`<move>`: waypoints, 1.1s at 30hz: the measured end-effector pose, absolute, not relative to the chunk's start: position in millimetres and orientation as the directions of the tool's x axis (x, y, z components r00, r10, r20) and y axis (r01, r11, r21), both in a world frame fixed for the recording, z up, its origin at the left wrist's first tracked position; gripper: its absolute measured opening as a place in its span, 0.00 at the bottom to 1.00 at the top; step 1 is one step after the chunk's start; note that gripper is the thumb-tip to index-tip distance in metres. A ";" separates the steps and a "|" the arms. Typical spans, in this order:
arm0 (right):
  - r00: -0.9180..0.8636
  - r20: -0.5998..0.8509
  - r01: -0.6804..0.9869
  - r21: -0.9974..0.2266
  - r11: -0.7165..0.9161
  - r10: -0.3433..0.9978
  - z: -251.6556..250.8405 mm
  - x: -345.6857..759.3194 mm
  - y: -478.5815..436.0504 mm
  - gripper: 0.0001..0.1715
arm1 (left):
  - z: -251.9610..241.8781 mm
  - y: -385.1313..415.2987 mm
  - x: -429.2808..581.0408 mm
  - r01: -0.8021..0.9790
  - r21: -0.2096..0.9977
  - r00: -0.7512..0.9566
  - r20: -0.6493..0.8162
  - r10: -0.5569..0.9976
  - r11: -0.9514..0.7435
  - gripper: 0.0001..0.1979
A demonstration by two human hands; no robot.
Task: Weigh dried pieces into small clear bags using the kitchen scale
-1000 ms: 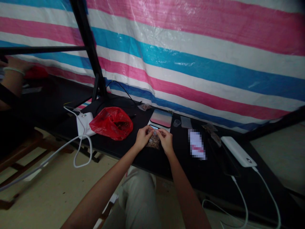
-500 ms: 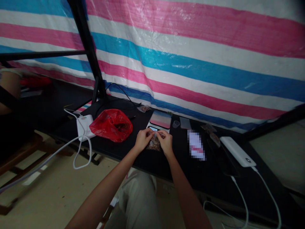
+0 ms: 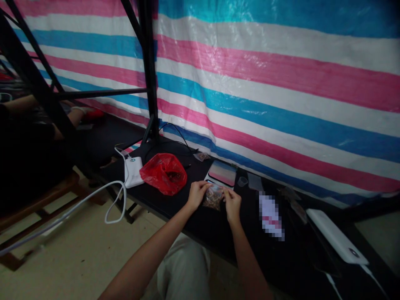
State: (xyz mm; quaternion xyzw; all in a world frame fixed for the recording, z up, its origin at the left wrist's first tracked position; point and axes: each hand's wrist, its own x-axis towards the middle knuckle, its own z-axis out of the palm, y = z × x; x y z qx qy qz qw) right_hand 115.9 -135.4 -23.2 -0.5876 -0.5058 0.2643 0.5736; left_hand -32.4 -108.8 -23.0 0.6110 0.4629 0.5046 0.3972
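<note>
A small clear plastic bag (image 3: 213, 199) of brown bits, too small to name, is held by its top edge between both hands. My left hand (image 3: 197, 194) pinches its upper left corner. At the upper right corner, my right hand (image 3: 231, 202) has its fingers closed on the plastic. Just behind the bag lies a small digital scale (image 3: 222, 173) with a shiny top plate; its lit display is partly covered by the bag and fingers. A red plastic bag (image 3: 164, 175), its mouth spread and brown bits inside, sits left of my left hand.
White power banks with cables lie at the left (image 3: 133, 172) and right (image 3: 337, 236) of the black table. Beyond the scale are a small clear cup (image 3: 242, 181), a clear packet (image 3: 255, 182) and a small filled bag (image 3: 201, 156). Another person's arm (image 3: 75, 118) shows at left.
The camera view has swung left and up, so the table things sit lower and further right. My right hand has shifted slightly outward, showing more of the clear bag. Both hands keep hold of it.
</note>
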 end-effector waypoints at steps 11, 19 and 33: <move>0.224 0.377 0.408 -0.874 0.265 0.899 -19.3 111.1 -143.4 0.17 | -23.1 -108.7 -38.2 0.174 0.937 0.115 0.286 0.951 -0.302 0.16; 0.413 0.210 0.142 -0.976 0.165 0.886 -12.2 118.3 -117.6 0.24 | -16.8 -106.2 -42.0 -0.033 0.978 -0.192 0.194 0.962 -0.204 0.25; -0.082 0.490 0.726 -0.567 0.389 0.868 38.7 64.7 -6.1 0.14 | -25.5 -98.1 -41.9 -0.066 0.991 -0.176 0.104 0.979 -0.117 0.28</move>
